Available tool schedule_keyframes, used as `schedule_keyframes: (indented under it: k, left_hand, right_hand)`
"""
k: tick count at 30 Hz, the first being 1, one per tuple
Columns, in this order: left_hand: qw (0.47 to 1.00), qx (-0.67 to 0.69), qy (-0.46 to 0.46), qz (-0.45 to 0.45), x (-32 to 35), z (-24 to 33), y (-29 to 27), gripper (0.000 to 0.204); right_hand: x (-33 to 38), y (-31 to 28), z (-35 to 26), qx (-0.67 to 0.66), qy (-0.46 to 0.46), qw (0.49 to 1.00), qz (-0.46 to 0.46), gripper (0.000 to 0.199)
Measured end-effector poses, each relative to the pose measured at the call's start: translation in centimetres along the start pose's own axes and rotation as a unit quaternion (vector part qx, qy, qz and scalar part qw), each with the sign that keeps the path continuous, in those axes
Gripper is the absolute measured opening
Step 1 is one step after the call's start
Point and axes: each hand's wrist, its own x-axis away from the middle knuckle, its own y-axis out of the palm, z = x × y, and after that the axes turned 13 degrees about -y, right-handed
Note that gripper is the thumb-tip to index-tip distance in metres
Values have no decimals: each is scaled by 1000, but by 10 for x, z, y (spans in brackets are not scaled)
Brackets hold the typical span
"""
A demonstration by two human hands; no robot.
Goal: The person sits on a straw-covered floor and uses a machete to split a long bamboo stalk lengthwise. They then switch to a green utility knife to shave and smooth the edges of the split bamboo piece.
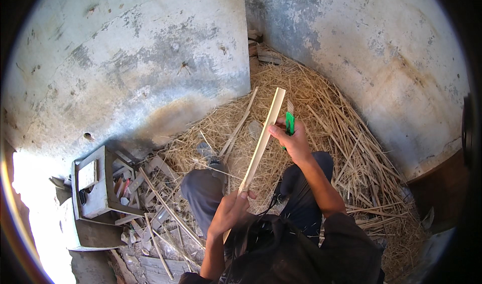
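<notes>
- A long pale bamboo strip (261, 143) is held over the lap, its long axis slanted from lower left to upper right, the far end pointing up toward the corner of the grey walls (150, 58).
- The near end is clasped in the left hand (231, 214), whose grip is closed around it; the lowest tip is hidden behind that hand.
- The right hand (293, 141) is closed around a green-handled knife (289, 119), the thumb laid against the strip's edge; the blade is small and hard to make out.
- Straw (341, 133) is heaped on the floor behind, and a small grey wooden stool (95, 188) is seen at the left among scattered splints (160, 203).
- The feet are buried in straw.
</notes>
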Motion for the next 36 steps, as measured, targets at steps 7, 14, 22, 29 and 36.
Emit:
schedule_keyframes:
  k: [7, 14, 22, 29, 36]
  left_hand:
    - [999, -3, 14, 38, 3, 8, 6, 36]
    - [978, -68, 58, 186, 13, 36, 20, 38]
    - [983, -50, 91, 154, 19, 48, 29, 43]
    - [989, -3, 87, 117, 23, 49, 29, 42]
    - [990, 7, 77, 116, 27, 54, 32, 42]
  right_hand:
    - [4, -16, 6, -53, 14, 998, -13, 31]
    - [38, 9, -6, 263, -242, 920, -161, 32]
    - [52, 26, -8, 314, -336, 869, -184, 34]
    - [50, 29, -13, 309, -360, 865, -165, 29]
    - [50, 29, -21, 330, -370, 855, -156, 30]
